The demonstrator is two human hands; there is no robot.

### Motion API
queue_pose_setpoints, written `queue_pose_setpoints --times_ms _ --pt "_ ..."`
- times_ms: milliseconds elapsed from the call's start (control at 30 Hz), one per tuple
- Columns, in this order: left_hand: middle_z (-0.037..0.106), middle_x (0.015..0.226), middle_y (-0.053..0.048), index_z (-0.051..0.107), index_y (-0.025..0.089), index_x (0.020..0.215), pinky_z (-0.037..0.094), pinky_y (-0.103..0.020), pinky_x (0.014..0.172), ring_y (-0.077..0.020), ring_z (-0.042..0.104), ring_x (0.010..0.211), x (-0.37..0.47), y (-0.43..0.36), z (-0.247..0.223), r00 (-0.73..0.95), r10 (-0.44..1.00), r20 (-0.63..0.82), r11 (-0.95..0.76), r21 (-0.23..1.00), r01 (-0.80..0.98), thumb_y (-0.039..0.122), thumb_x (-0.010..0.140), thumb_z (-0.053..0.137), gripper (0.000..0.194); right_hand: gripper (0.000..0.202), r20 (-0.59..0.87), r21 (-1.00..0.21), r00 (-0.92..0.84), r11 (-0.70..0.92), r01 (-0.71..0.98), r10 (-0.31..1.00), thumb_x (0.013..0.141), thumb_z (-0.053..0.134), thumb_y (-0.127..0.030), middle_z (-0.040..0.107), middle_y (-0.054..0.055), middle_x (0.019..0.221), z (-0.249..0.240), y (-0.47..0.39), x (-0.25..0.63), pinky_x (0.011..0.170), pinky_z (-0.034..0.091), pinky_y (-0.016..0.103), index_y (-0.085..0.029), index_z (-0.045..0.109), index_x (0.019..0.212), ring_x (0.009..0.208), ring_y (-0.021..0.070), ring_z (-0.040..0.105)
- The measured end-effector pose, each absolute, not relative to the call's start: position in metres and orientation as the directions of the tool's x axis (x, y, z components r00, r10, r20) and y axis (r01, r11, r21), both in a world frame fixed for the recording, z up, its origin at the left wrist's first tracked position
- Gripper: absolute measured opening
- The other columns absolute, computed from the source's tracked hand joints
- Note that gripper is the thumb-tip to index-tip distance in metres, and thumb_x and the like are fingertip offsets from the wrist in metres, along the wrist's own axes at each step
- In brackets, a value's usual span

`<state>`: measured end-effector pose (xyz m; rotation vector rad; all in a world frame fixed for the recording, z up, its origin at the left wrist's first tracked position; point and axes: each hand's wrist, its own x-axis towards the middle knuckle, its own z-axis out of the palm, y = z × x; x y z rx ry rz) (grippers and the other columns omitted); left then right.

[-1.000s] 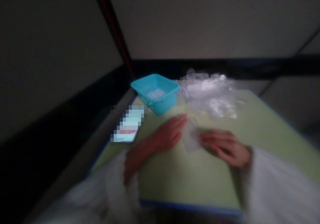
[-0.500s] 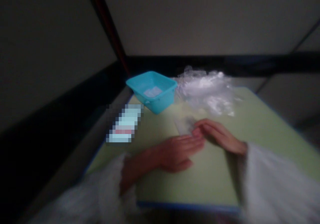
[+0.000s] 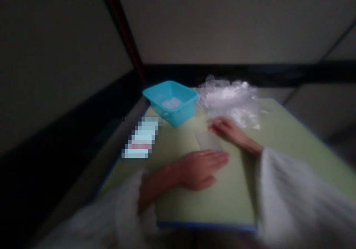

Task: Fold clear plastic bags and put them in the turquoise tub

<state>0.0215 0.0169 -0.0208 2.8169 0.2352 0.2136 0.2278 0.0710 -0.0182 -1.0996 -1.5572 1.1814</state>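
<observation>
My left hand (image 3: pixel 201 167) lies flat, palm down, on the pale green table (image 3: pixel 222 201), fingers together and pointing right, holding nothing. My right hand (image 3: pixel 229 130) is stretched forward, its fingertips near the lower edge of a heap of clear plastic bags (image 3: pixel 232 100). A small flat clear bag (image 3: pixel 207 139) lies on the table between the two hands, just left of the right hand; whether the right hand touches it is blurred. Both arms wear white fuzzy sleeves.
A turquoise plastic tub (image 3: pixel 171 100) with something pale inside stands at the table's far left, beside the bag heap. A pixelated flat object (image 3: pixel 141 138) lies at the left edge. Dark walls and a blue table rim (image 3: pixel 205 226) surround the surface.
My right hand has reached forward from the small bag toward the bag heap. My left hand drew back from the small bag and settled flat nearer to me.
</observation>
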Motion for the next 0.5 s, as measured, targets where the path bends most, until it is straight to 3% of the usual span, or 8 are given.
queue_pose_setpoints --times_ms 167,367,433,500 --pt "0.022 0.153 -0.010 0.020 0.011 0.146 0.016 -0.039 0.118 -0.0201 0.017 0.142 0.023 0.016 -0.020 0.976 0.194 0.098 -0.938 0.311 0.155 0.027 0.088 0.041 0.063 0.022 0.178 -0.950 -0.183 0.218 0.225 0.967 0.083 0.058 -0.037 0.068 0.007 0.090 -0.014 0.070 0.226 0.074 0.051 0.033 -0.016 0.061 0.087 0.082 0.0183 0.063" --pt "0.014 0.154 -0.011 0.014 0.010 0.147 0.013 -0.040 0.118 -0.0203 0.010 0.143 0.017 0.017 -0.015 0.976 0.181 0.122 -0.943 0.304 0.137 0.032 0.091 0.040 0.066 0.020 0.391 -0.871 -0.135 0.413 0.266 0.911 0.087 0.053 -0.036 0.069 0.006 0.089 -0.006 0.058 0.233 0.076 0.051 0.034 -0.018 0.062 0.087 0.083 0.0184 0.064" --pt "0.011 0.155 -0.011 0.012 0.009 0.147 0.013 -0.039 0.118 -0.0191 0.008 0.143 0.010 0.023 -0.014 0.965 0.216 0.147 -0.939 0.304 0.164 0.029 0.092 0.036 0.063 0.018 0.476 -0.793 -0.198 0.515 0.325 0.857 0.089 0.052 -0.033 0.069 0.005 0.086 -0.002 0.046 0.240 0.074 0.051 0.033 -0.019 0.063 0.086 0.080 0.0178 0.064" --pt "0.012 0.155 -0.009 0.012 0.011 0.147 0.013 -0.039 0.118 -0.0173 0.009 0.143 0.000 0.033 -0.015 0.944 0.275 0.181 -0.930 0.297 0.214 0.025 0.094 0.030 0.058 0.018 0.543 -0.652 -0.370 0.656 0.380 0.754 0.090 0.047 -0.027 0.067 0.006 0.086 0.002 0.031 0.246 0.074 0.050 0.032 -0.019 0.063 0.087 0.081 0.0171 0.063"
